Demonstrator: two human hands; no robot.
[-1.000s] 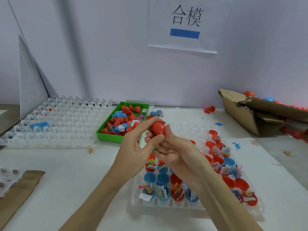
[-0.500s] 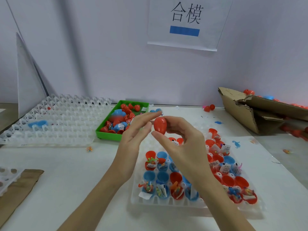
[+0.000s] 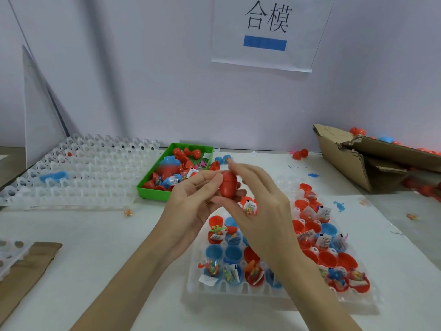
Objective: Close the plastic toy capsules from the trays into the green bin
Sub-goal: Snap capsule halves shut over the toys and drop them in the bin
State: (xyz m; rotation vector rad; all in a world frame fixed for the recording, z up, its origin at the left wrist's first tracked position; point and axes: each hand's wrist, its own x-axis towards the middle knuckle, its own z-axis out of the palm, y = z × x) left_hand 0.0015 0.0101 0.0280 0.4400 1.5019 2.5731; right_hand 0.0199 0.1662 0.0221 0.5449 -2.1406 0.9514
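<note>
1. Capsule, red and closed, is held above the counter, between the green bin and the near tray.
2. Left hand: fingers curl round the capsule, thumb beneath.
3. Right hand: fingers spread loosely and blurred just beside the capsule; contact cannot be told.
4. Green bin holds red and blue capsules.
5. Near tray holds open red and blue halves with small toys.
6. Empty clear trays lie at left; a torn cardboard box at right.

Bright even light, soft shadows; right hand motion-blurred; wide-angle edge distortion.
</note>
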